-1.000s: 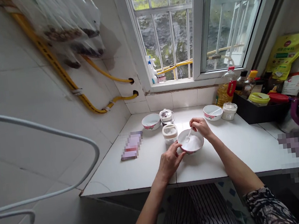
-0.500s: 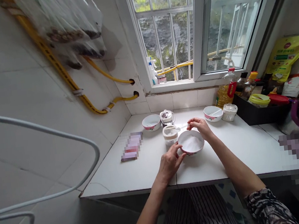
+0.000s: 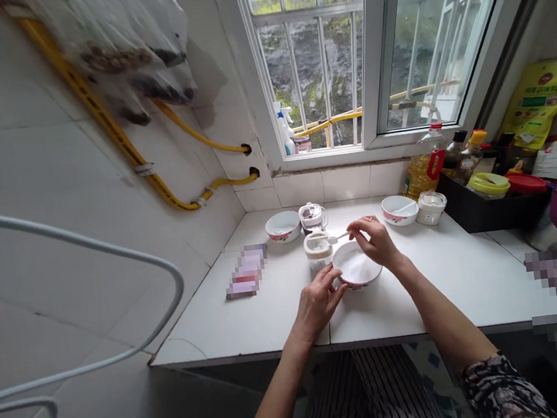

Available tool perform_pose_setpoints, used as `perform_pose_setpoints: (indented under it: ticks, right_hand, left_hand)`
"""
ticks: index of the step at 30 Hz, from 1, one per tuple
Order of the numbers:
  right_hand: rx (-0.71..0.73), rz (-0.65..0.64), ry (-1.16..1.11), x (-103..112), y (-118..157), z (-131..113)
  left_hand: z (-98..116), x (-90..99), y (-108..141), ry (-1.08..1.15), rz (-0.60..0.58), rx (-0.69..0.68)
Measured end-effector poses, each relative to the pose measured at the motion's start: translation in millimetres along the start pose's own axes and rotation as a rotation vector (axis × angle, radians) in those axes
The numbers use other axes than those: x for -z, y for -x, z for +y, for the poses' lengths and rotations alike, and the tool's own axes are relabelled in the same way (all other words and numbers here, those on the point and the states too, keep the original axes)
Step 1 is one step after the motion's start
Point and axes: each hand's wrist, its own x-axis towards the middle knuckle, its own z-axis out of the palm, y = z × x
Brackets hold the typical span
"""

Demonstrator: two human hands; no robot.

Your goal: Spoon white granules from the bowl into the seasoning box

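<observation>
A white bowl (image 3: pixel 358 265) with a floral outside, holding white powder, stands on the white counter. My left hand (image 3: pixel 318 300) grips its left rim with thumb and fingers. Above the bowl's back right edge, my right hand (image 3: pixel 372 238) pinches the handle of a small white spoon (image 3: pixel 333 239). The spoon's head is over the right side of a clear jar (image 3: pixel 318 250) with a pale rim, just left of the bowl. What the spoon's head carries is too small to tell. Behind this jar stands another lidded jar (image 3: pixel 312 216) with dark contents.
Another bowl (image 3: pixel 283 227) stands at the back left, near a blurred flat object (image 3: pixel 248 271). At the back right are a bowl with a spoon (image 3: pixel 399 211), a jar (image 3: pixel 431 208), an oil bottle (image 3: pixel 425 169) and a black condiment box (image 3: pixel 480 211).
The view has shifted slightly. My right hand has moved a little with the spoon, which hangs near the jar's edge as before. My left hand keeps its grip on the bowl.
</observation>
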Motion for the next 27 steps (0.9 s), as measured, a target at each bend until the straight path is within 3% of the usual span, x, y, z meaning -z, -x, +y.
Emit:
perform_pose_setpoints:
  ticks: [5, 12, 19, 24, 27]
  right_hand:
    - [-0.009, -0.008, 0.045, 16.5, -0.4, 8.3]
    - [0.072, -0.115, 0.209, 20.5, -1.1, 5.8]
    - [0.001, -0.270, 0.066, 13.3, 0.7, 6.7]
    - [-0.055, -0.245, 0.081, 13.9, -0.4, 10.7]
    - [-0.094, -0.236, 0.094, 17.2, -1.0, 12.8]
  left_hand:
    - [1.4, 0.6, -1.0, 0.048, -0.004, 0.030]
    - [4.3, 2.4, -3.3, 0.151, -0.012, 0.105]
    - [5.1, 2.2, -9.1, 0.279, -0.026, 0.193]
    - [5.8, 1.6, -9.4, 0.348, -0.034, 0.268]
    - [12.0, -1.4, -3.3, 0.363, 0.025, 0.339]
